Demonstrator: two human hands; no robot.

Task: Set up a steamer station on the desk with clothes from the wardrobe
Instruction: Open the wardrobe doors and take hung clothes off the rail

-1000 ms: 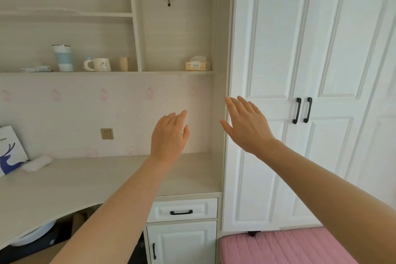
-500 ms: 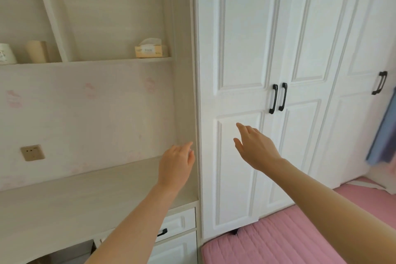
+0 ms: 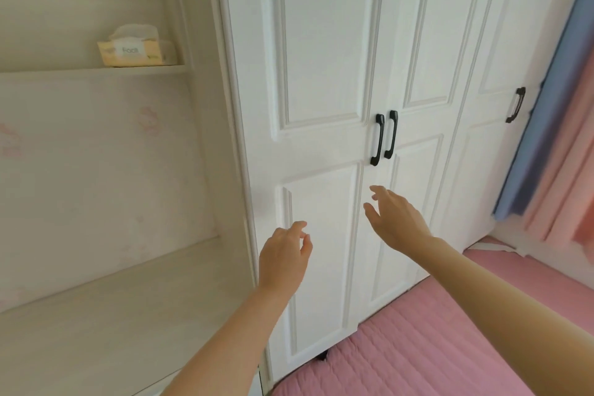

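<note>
Both hands are hanging before the shut wardrobe, left hand and right hand with fingers released, below the handles.

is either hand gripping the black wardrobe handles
No, the left hand and the right hand are both open in the air below the two black handles, touching neither.
</note>
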